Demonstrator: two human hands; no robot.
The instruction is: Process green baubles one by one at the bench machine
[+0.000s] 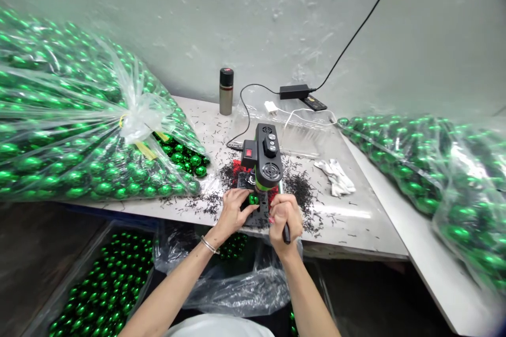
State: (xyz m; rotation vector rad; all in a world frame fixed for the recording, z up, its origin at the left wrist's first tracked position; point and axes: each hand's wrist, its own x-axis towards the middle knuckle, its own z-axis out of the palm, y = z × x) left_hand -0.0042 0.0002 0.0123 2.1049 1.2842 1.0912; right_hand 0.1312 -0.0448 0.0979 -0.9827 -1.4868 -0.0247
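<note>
Left grip (232,209) pinching a green ball (253,199) under the machine (269,150), right grip (285,217) clamped round the black handle (286,235), at the counter (363,221)!

No words, brands or numbers can be read, as the red mark on the round black lid (226,78) of the brownish-gray cylindrical bottle (226,101), the yellowish print on the flat black rectangular object (315,103) and the signs on the black elongated machine's round silver buttons (272,143) are too small.
</note>
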